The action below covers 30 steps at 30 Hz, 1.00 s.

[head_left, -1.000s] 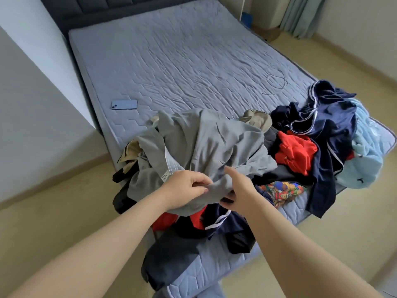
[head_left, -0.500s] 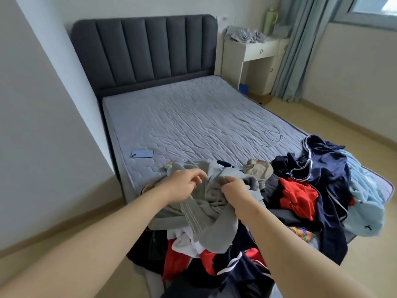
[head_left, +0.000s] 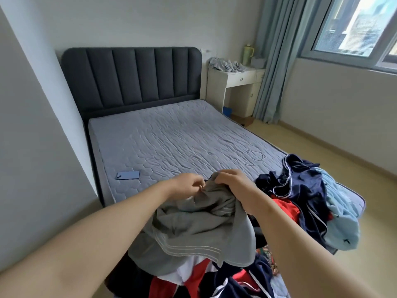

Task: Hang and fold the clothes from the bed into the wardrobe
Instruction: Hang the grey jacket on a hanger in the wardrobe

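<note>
now, left hand [head_left: 189, 186] and right hand [head_left: 234, 186], fingers curled on the top edge of the grey garment [head_left: 193, 230], mattress [head_left: 171, 143] beyond

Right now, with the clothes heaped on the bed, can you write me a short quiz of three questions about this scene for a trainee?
1. True or false: the flat blue phone lies on the quilted grey mattress, apart from the clothes heap.
2. What do the left hand and the right hand both grip? A) the soft grey garment with a stitched hem; B) a red shirt; C) the curtain.
3. Fill in: the crumpled pale blue garment lies at the person's ___ end of the heap.
Key: 1 true; 2 A; 3 right.
</note>
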Tool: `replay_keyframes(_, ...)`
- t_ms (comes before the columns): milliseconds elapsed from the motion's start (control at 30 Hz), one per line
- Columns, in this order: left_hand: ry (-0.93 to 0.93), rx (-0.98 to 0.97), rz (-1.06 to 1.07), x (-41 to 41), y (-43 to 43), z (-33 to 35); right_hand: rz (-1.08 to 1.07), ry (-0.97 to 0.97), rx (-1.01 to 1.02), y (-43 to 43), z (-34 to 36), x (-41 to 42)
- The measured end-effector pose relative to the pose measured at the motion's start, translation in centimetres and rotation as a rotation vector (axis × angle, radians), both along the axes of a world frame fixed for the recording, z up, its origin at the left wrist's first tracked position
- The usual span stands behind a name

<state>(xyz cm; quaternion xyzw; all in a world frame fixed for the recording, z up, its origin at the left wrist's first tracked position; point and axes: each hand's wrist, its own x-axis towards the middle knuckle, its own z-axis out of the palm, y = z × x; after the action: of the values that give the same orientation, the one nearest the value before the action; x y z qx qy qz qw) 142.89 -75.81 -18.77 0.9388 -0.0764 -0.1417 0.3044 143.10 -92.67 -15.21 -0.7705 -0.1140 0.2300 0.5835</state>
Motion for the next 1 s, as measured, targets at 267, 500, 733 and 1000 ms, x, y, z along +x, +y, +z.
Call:
replay_keyframes(267, -0.184, -0.452, 0.319, -0.8, 1.0, 5.5, -0.119, -0.280, 0.049, 1.2, 2.6, 1.9)
replay_keyframes(500, -0.461, -0.652, 0.152, -5.4, 5.1, 19.4, -0.156, -0.527, 0.458, 6.1, 12.0, 3.8)
replay_keyframes(733, -0.663, -0.694, 0.324, -7.0, 8.3, 25.5, -0.008, -0.561, 0.631, 11.0, 19.0, 2.5)
replay_keyframes(1000, -0.528, -0.571, 0.273, -5.3, 8.4, 25.6, 0.148, -0.617, 0.715, 13.4, 25.3, 0.8)
